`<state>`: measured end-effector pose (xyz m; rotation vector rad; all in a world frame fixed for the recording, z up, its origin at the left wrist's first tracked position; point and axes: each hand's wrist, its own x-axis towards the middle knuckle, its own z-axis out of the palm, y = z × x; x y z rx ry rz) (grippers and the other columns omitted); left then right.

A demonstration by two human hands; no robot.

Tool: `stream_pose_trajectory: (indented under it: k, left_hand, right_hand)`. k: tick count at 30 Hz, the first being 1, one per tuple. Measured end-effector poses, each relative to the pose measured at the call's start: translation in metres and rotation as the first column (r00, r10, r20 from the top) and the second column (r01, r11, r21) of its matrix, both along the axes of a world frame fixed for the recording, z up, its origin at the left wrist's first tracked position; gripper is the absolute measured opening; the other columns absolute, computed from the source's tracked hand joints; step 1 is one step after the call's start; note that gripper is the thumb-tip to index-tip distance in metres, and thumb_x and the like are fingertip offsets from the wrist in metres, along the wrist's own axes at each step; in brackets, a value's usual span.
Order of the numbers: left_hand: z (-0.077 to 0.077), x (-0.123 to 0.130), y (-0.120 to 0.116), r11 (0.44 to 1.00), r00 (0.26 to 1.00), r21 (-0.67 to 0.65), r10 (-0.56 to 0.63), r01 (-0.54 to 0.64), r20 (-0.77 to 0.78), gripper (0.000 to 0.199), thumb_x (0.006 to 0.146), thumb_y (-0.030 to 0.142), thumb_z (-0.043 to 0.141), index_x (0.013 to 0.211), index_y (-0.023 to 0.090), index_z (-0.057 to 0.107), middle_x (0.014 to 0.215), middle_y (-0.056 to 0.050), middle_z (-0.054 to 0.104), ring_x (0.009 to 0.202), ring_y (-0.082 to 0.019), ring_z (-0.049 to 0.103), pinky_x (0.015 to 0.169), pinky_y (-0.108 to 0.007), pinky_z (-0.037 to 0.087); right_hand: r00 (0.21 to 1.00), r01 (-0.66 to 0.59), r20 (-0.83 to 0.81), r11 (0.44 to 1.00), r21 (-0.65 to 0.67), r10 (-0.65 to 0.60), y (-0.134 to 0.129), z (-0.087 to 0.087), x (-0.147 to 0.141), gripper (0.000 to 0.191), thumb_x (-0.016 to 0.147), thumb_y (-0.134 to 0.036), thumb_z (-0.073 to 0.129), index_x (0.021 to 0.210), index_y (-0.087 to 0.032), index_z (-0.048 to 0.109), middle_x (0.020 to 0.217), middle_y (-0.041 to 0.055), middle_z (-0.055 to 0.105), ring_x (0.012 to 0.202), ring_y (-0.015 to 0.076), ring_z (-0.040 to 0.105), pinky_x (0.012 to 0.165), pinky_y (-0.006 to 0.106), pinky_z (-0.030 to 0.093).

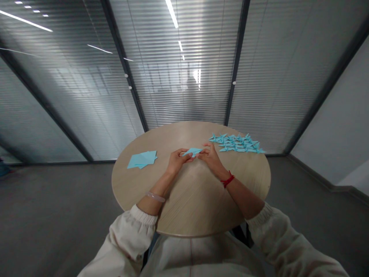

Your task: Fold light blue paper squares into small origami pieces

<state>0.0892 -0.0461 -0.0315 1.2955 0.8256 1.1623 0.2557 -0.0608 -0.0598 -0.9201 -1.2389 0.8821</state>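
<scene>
Between my two hands is a partly folded piece of light-blue origami paper [192, 151], held just above the table. My left hand [178, 159] pinches its left side, thumb on top and fingers underneath. On the right side, my right hand [211, 157] grips the edge between thumb and fingers. Several finished light-blue paper cranes [238, 143] lie in rows at the right, beyond my right hand. A small stack of flat light-blue paper sheets [142, 159] lies to the left of my left hand.
The round wooden table [196, 200] reaches close to my body, its curved edge all around. Behind it stands a glass partition [184, 96] with lowered blinds and dark frames. A white wall [340, 127] is on the right, and grey floor [66, 207] surrounds the table.
</scene>
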Motion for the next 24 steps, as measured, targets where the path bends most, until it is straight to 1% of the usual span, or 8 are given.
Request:
stream_pose_trajectory:
  k: [3,9,15,20,24]
  left_hand:
    - [-0.0001,0.0004,0.0002,1.000,1.000,0.008,-0.020,0.020,-0.014,0.037,0.060,0.028,0.082,0.088,0.012,0.065,0.071,-0.003,0.072,0.068,-0.016,0.069,0.078,-0.032,0.056]
    - [-0.0007,0.0017,-0.0001,0.999,0.999,0.046,-0.013,0.015,-0.052,0.039,0.057,0.032,0.083,0.087,0.010,0.069,0.070,-0.003,0.071,0.064,-0.015,0.067,0.072,-0.028,0.055]
    - [0.0006,0.0011,-0.0006,0.995,0.996,0.087,-0.053,0.058,-0.068,0.038,0.058,0.033,0.082,0.086,0.010,0.070,0.074,-0.005,0.072,0.066,-0.014,0.066,0.070,-0.027,0.055]
    - [-0.0001,0.0003,0.0020,0.992,0.994,0.090,-0.081,0.087,-0.067,0.039,0.060,0.036,0.081,0.088,0.010,0.069,0.075,-0.006,0.073,0.068,-0.015,0.067,0.072,-0.027,0.055]
    - [0.0003,-0.0006,0.0033,0.991,0.991,0.078,-0.106,0.113,-0.087,0.041,0.060,0.037,0.082,0.089,0.011,0.068,0.074,-0.005,0.073,0.067,-0.016,0.068,0.072,-0.029,0.055]
  right_hand:
    - [1.000,-0.018,0.014,1.000,0.003,0.018,-0.0008,0.0010,-0.0007,0.062,0.062,-0.033,0.075,0.109,-0.025,0.036,0.073,-0.0054,0.061,0.069,0.0167,0.064,0.067,0.030,0.049]
    - [0.996,-0.093,-0.006,0.996,0.004,0.093,-0.0053,0.0045,-0.0043,0.067,0.059,-0.034,0.078,0.111,-0.025,0.037,0.084,-0.0016,0.066,0.075,0.0174,0.066,0.073,0.033,0.052]
    - [0.994,-0.105,0.002,0.994,0.030,0.105,-0.0063,0.0053,-0.0027,0.059,0.059,-0.031,0.079,0.107,-0.024,0.044,0.083,-0.0019,0.066,0.073,0.0161,0.066,0.071,0.031,0.052]
    - [0.995,-0.100,0.007,0.995,0.014,0.100,-0.0058,0.0057,0.0000,0.052,0.060,-0.032,0.078,0.102,-0.023,0.049,0.079,-0.0022,0.066,0.073,0.0168,0.066,0.072,0.032,0.052]
    - [0.995,-0.096,0.017,0.995,-0.015,0.096,-0.0081,0.0092,0.0012,0.045,0.059,-0.034,0.078,0.095,-0.021,0.053,0.080,-0.0007,0.067,0.073,0.0173,0.065,0.073,0.032,0.051]
